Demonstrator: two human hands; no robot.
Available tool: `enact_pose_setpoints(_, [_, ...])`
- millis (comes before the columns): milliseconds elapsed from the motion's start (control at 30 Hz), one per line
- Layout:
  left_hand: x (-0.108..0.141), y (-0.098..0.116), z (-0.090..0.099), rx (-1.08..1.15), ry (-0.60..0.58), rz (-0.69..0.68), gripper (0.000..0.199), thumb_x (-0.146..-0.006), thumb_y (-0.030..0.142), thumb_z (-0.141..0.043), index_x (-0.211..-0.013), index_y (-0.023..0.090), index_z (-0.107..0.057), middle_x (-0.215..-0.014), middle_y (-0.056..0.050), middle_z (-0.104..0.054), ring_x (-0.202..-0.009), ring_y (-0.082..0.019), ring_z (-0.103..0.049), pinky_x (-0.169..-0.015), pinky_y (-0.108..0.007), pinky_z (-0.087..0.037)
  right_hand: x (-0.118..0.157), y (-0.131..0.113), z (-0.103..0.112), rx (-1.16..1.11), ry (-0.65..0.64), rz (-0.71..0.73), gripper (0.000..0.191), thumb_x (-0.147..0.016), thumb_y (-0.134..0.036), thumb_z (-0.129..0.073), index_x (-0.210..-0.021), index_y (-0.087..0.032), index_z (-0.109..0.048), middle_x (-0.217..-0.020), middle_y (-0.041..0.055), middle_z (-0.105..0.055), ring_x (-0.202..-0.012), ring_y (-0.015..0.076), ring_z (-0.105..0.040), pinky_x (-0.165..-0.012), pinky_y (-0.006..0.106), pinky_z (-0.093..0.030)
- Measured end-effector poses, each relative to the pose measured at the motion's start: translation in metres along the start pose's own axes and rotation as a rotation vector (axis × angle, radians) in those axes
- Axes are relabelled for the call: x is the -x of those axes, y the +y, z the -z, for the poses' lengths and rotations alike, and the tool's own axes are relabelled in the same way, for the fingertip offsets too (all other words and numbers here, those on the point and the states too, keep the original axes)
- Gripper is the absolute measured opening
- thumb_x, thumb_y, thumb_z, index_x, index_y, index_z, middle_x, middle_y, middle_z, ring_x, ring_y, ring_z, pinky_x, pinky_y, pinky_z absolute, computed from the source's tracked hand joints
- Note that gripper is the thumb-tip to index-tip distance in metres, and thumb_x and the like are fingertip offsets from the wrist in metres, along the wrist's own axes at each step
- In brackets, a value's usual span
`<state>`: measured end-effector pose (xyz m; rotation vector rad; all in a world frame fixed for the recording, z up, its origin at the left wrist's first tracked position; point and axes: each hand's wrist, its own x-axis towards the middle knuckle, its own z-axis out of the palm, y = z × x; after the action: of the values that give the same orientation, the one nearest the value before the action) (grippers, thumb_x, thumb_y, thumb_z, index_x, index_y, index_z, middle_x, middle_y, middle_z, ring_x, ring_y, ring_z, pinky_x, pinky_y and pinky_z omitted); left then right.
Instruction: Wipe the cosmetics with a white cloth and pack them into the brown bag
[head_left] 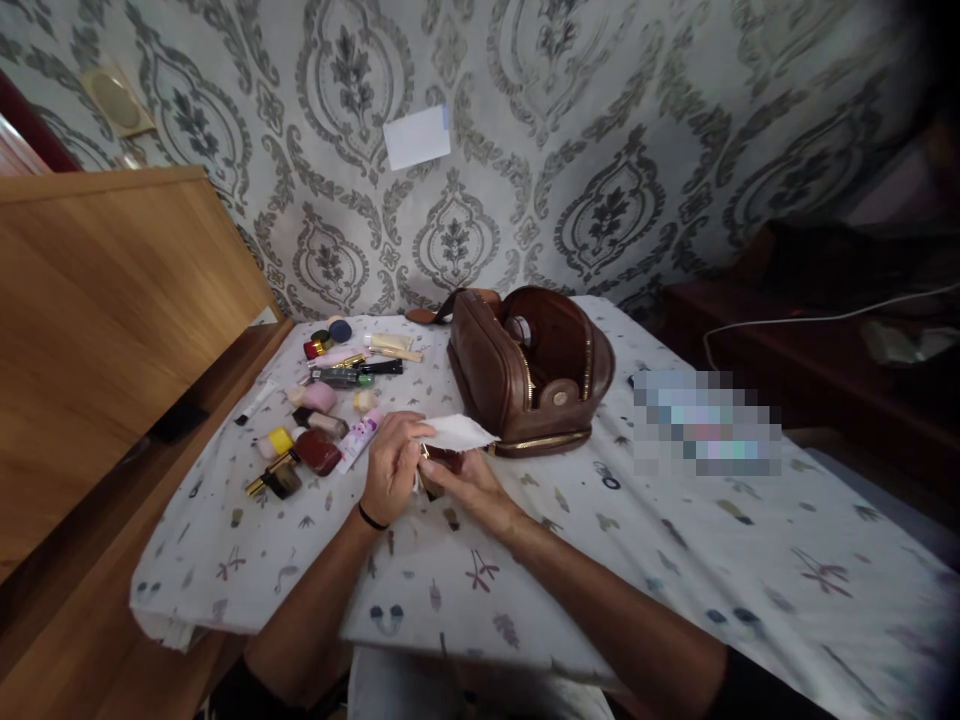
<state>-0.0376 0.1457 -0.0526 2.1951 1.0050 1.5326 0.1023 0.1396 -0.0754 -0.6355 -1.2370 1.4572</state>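
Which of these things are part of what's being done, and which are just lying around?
In use, it seems:
white tissue, in the left hand
small brown item, unclear what, in the right hand
open brown bag, perhaps

Just lying about:
dark red bottle
purple-and-white tube
round blue item

A thin, dark band (373, 518) circles the left wrist. The left sleeve (244, 692) and right sleeve (761, 690) are black.
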Motion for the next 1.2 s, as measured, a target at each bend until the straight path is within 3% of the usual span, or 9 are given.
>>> enact_pose_setpoints(67, [-0.001, -0.001, 0.001, -0.003, -0.009, 0.032, 0.047, -0.102, 0.048, -0.030, -0.096, 0.019, -0.067, -0.095, -0.009, -0.067, -0.099, -0.024, -0.060, -0.090, -0.039, -0.044, 0.002, -0.004, -0.002, -0.096, 0.013, -0.034, 0.037, -0.077, -0.041, -0.078, -0.107, -0.024, -0.065, -0.103, 0.0027, -0.070, -0.104, 0.0225, -0.063, -0.098, 0.036, -0.046])
enact_pose_setpoints(233, [-0.003, -0.009, 0.002, 0.042, -0.009, 0.228, 0.052, -0.101, 0.055, -0.028, -0.105, 0.018, -0.063, -0.102, -0.010, -0.067, -0.099, -0.023, -0.062, -0.088, -0.035, -0.046, 0.005, -0.005, -0.003, -0.408, 0.033, -0.230, 0.043, -0.073, -0.042, -0.082, -0.107, -0.025, -0.061, -0.095, 0.0007, -0.070, -0.083, 0.0177, -0.067, -0.073, 0.030, -0.053])
enact_pose_setpoints(467, [-0.003, -0.013, -0.002, 0.108, 0.016, 0.413, 0.055, -0.099, 0.063, -0.025, -0.104, 0.018, -0.057, -0.092, -0.006, -0.067, -0.088, -0.020, -0.062, -0.080, -0.033, -0.049, 0.002, -0.004, 0.002, -0.615, 0.048, -0.276, 0.046, -0.072, -0.035, -0.084, -0.110, -0.030, -0.060, -0.104, -0.0019, -0.072, -0.094, 0.0199, -0.069, -0.081, 0.041, -0.059])
enact_pose_setpoints(600, [0.000, -0.014, -0.004, 0.137, -0.063, 0.410, 0.051, -0.098, 0.063, -0.028, -0.092, 0.019, -0.056, -0.082, -0.004, -0.063, -0.079, -0.020, -0.059, -0.075, -0.033, -0.049, -0.001, -0.005, 0.009, -0.657, 0.117, -0.263, 0.036, -0.077, -0.038, -0.080, -0.108, -0.029, -0.063, -0.113, -0.0010, -0.072, -0.104, 0.0206, -0.067, -0.086, 0.041, -0.060])
enact_pose_setpoints(767, [0.005, -0.015, -0.005, 0.084, -0.168, 0.365, 0.046, -0.096, 0.063, -0.035, -0.100, 0.020, -0.052, -0.078, -0.001, -0.060, -0.072, -0.019, -0.057, -0.070, -0.033, -0.046, -0.003, -0.009, 0.013, -0.627, 0.110, -0.267, 0.036, -0.078, -0.044, -0.079, -0.106, -0.025, -0.066, -0.115, 0.0018, -0.072, -0.107, 0.0216, -0.067, -0.084, 0.035, -0.061])
enact_pose_setpoints(1200, [0.005, -0.018, -0.004, -0.074, -0.055, 0.307, 0.051, -0.097, 0.065, -0.024, -0.074, 0.023, -0.042, -0.064, 0.001, -0.044, -0.061, -0.017, -0.045, -0.059, -0.032, -0.035, 0.002, -0.009, 0.002, -0.537, 0.060, -0.263, 0.042, -0.069, -0.049, -0.084, -0.098, -0.026, -0.063, -0.102, -0.0007, -0.073, -0.092, 0.0187, -0.069, -0.078, 0.034, -0.058])
